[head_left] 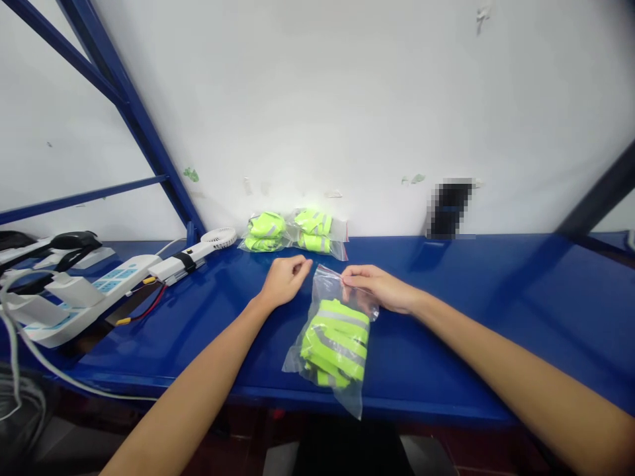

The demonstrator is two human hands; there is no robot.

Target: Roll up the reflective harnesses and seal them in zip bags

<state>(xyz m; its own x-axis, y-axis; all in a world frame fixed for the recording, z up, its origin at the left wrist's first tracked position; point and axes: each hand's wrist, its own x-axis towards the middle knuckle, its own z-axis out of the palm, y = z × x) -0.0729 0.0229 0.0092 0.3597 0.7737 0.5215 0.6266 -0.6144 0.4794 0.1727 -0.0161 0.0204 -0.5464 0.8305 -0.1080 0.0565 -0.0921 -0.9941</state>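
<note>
A clear zip bag [337, 340] with folded neon-yellow fabric and grey reflective strips inside lies near the front edge of the blue table. My right hand [377, 285] pinches the bag's top edge between thumb and fingers, at its right part. Just left of the bag's upper corner is my left hand [286, 280], closed with the fingers curled in; whatever it might hold is too small to make out. Behind my hands, two more clear bags of neon-yellow fabric, a left one [265, 231] and a right one [317, 231], rest against the wall.
On the left are a white power strip [116, 277] with plugs and cables, a white handheld fan [218, 239] and a battery pack [173, 268] with red and yellow leads. A dark pixelated object [449, 208] leans on the wall at the right. Blue frame posts flank the table [496, 297].
</note>
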